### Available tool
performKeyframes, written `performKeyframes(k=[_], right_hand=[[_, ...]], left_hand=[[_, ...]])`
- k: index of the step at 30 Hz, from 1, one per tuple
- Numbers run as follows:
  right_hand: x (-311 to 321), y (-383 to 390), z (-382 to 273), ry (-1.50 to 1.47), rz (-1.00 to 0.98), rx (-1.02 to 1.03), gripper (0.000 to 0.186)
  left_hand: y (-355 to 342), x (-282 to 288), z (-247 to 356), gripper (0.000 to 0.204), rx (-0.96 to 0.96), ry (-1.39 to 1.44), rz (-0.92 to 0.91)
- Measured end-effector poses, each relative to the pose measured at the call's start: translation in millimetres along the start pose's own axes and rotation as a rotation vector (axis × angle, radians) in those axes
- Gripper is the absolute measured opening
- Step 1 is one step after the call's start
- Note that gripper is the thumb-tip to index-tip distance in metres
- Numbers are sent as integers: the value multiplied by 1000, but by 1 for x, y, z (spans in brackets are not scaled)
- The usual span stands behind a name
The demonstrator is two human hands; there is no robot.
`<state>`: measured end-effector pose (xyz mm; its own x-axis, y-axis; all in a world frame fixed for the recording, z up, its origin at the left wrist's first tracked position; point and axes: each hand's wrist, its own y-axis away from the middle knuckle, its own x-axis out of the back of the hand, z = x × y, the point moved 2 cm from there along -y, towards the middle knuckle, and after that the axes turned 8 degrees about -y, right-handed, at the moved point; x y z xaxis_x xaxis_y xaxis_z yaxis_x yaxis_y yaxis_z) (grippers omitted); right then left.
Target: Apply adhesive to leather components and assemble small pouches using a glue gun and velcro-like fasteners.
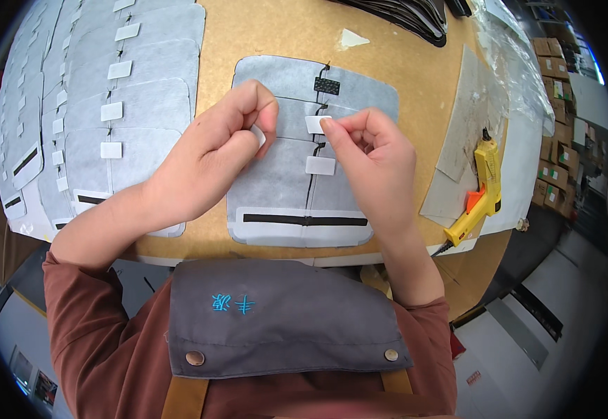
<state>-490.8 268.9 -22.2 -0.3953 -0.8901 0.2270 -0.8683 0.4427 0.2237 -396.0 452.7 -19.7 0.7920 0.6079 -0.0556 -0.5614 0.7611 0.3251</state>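
Note:
A grey felt-like fabric panel [265,185] lies in front of me, with a dark seam down its middle and a black strip [276,220] along its near edge. On the seam are a black textured patch [327,86] and two white rectangular patches, the upper one [314,126] and the lower one [320,165]. My right hand [381,157] pinches the right end of the upper white patch, thumb against finger. Over the panel's left side, my left hand [210,150] is closed on another small white patch [258,135], mostly hidden by the fingers.
Overlapping rows of similar grey panels [154,105] with white patches cover the table's left. A yellow glue gun [486,178] lies on white sheets at right. Dark folded material [409,17] and a white scrap [353,38] lie at the back. Cardboard boxes [555,126] stand beyond.

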Motion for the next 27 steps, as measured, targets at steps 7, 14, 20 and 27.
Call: performKeyframes(k=[7,14,20,27], right_hand=[[-2,-4,13,44,59,28,17],[0,-1,16,80,81,52,16],[1,1,21,121,81,109,12],[19,20,25,395,162,337,29]], left_hand=[[-8,-7,-9,24,-598,-977,257],[-11,-11,-19,44,-669,-1185,267],[-11,-13,-20,41,-632,-1257,239],[-12,-14,-22,46,-677,-1285,267]])
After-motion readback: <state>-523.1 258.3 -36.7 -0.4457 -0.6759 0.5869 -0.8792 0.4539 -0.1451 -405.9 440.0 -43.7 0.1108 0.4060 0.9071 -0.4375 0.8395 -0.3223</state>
